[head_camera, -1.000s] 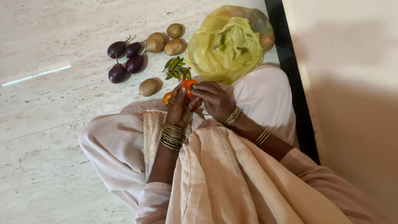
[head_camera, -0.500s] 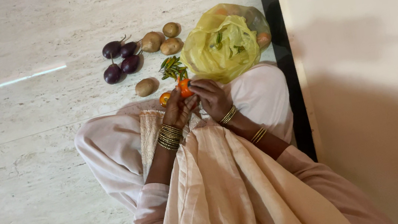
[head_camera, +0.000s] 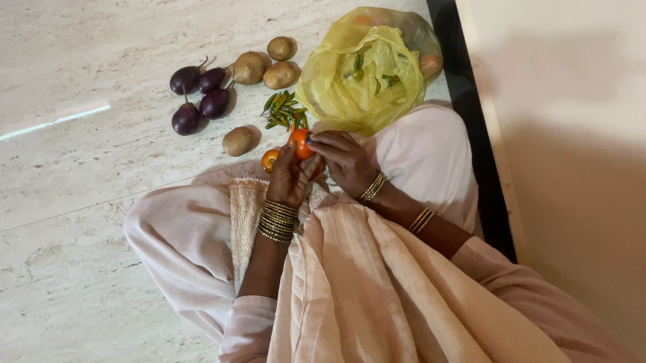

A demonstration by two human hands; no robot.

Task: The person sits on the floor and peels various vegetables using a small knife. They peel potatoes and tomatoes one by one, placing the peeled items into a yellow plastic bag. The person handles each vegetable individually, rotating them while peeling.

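Note:
I sit cross-legged on a pale marble floor. My left hand (head_camera: 290, 179) is closed around an orange-red tomato (head_camera: 301, 143) held just above my knees. My right hand (head_camera: 345, 162) touches the same tomato with its fingertips from the right. A second orange tomato (head_camera: 269, 160) lies on the floor right beside my left hand. Both wrists carry gold bangles. A small heap of green chillies (head_camera: 283, 110) lies just beyond the hands.
Three purple brinjals (head_camera: 198, 97) and several potatoes (head_camera: 264, 66) lie on the floor ahead; one potato (head_camera: 239, 141) sits nearer. A crumpled yellow plastic bag (head_camera: 363, 70) with greens inside rests by my right knee. A black floor strip (head_camera: 461, 99) and a cream wall run along the right.
The view has shifted slightly. My hands stay together on the tomato, with the right fingers now on its top.

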